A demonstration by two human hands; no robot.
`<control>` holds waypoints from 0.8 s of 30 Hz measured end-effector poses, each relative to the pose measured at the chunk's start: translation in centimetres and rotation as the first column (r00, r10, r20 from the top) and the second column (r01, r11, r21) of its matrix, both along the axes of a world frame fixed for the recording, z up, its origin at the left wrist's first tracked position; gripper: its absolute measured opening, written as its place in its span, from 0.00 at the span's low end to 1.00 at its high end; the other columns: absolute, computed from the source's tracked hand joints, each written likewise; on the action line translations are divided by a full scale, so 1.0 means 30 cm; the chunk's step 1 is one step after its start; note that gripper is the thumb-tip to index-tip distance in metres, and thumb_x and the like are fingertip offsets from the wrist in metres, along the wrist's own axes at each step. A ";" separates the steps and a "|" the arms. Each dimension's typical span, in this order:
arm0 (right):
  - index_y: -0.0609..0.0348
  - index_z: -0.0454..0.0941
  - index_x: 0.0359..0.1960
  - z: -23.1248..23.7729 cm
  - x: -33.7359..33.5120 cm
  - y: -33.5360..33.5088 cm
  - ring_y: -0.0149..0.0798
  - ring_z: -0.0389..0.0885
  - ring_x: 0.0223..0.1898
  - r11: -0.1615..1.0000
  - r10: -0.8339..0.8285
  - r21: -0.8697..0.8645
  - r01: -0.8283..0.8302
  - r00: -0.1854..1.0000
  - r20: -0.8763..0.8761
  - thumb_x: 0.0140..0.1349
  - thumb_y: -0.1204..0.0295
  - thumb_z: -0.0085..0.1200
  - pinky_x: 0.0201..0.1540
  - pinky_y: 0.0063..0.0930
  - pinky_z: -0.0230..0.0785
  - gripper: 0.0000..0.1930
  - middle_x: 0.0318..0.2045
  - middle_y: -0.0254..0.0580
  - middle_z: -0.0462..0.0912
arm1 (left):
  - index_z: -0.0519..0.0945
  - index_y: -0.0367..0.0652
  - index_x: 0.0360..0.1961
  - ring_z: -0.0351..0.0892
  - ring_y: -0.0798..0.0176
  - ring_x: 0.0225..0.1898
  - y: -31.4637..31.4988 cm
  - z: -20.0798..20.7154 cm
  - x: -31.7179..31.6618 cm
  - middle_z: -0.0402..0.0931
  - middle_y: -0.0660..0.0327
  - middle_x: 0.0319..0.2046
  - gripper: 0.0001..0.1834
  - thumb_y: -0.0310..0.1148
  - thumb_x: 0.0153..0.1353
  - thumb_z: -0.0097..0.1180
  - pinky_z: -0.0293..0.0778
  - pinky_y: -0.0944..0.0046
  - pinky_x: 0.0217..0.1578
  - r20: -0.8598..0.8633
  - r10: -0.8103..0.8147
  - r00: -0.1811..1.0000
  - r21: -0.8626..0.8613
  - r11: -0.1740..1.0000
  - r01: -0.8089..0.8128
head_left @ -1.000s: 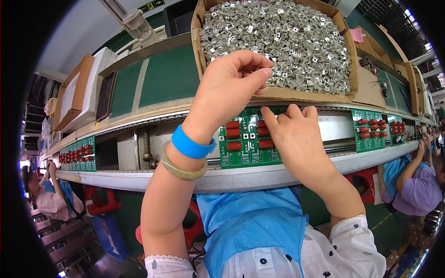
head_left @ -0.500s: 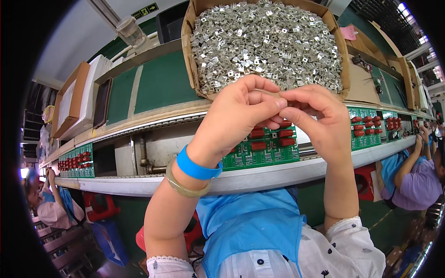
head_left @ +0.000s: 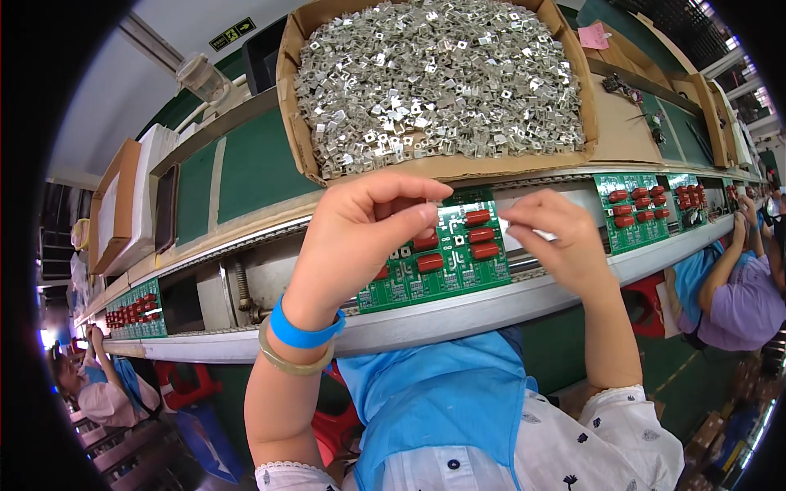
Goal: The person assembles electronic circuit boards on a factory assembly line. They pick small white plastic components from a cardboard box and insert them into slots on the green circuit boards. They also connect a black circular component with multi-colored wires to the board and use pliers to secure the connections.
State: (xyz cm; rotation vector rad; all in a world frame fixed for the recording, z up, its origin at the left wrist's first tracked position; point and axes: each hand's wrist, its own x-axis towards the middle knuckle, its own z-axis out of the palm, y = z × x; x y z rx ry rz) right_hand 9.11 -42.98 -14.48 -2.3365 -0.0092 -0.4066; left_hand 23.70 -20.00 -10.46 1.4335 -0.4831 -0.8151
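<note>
Before me lies a green circuit board [head_left: 393, 301], set with several dark red block-shaped components [head_left: 484, 251]. Over its left part is my left hand [head_left: 356, 233], thumb and forefinger brought close together at the board's far edge. Whatever lies between those fingertips is too small to name. My right hand [head_left: 561, 237] hovers just off the board's right edge, fingers curled in a pinch; its contents cannot be made out. Beyond both hands, small bent silvery metal pieces [head_left: 442, 98] fill a cardboard box [head_left: 289, 123].
The board rides on a conveyor line with a metal front rail [head_left: 409, 325]. More boards stand to the right [head_left: 634, 214] and left [head_left: 135, 311]. A co-worker [head_left: 741, 307] sits at right, another person [head_left: 102, 372] at left. A clear plastic cup [head_left: 205, 79] stands at the back.
My hands, fingertips together before, have parted: the left moved left and lower, the right slightly lower. More of the board shows between them. The whole view has shifted a little.
</note>
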 end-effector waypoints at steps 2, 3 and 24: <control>0.58 0.85 0.40 -0.010 -0.006 0.009 0.49 0.84 0.37 0.995 0.007 -0.098 -0.015 0.997 -0.080 0.58 0.77 0.63 0.39 0.39 0.77 0.09 0.36 0.44 0.83 | 0.84 0.34 0.47 0.82 0.73 0.38 -0.019 0.003 -0.022 0.84 0.63 0.36 0.12 0.20 0.62 0.64 0.79 0.73 0.41 0.044 0.023 0.999 0.024 0.999 -0.024; 0.58 0.84 0.39 -0.015 -0.007 0.006 0.49 0.84 0.38 0.990 0.019 -0.141 -0.029 0.997 -0.075 0.57 0.77 0.64 0.40 0.40 0.77 0.08 0.36 0.44 0.83 | 0.84 0.33 0.46 0.82 0.74 0.38 -0.031 0.004 -0.034 0.84 0.63 0.35 0.11 0.20 0.62 0.64 0.79 0.73 0.40 0.092 0.041 0.995 0.061 0.997 -0.047; 0.57 0.84 0.38 -0.069 0.012 -0.044 0.49 0.81 0.44 0.986 0.078 -0.144 -0.087 0.995 -0.068 0.55 0.73 0.64 0.50 0.42 0.72 0.08 0.37 0.42 0.83 | 0.84 0.50 0.47 0.78 0.57 0.41 -0.116 -0.105 -0.118 0.83 0.66 0.32 0.21 0.24 0.49 0.65 0.65 0.54 0.42 0.896 -0.346 0.278 0.409 0.887 -0.214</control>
